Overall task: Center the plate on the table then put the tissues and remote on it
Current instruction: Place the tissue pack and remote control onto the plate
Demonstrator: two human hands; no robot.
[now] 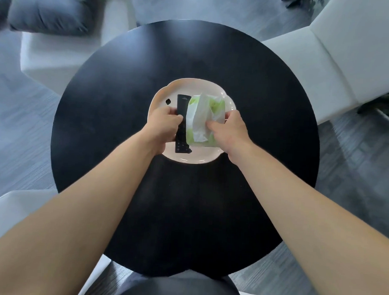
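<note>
Both hands grip: my left hand (162, 124) pinches the stiff remote (181, 122) mid-length, my right hand (228, 128) the soft, light tissues (203, 119).

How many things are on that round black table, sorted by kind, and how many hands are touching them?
Plates: 1, the white plate near the middle of the table
Remotes: 1, the black remote, held by the left hand
Tissue packs: 1, the green and white tissue pack, held by the right hand
Hands: 2
Total: 3 things on the table, both hands touching them
</note>
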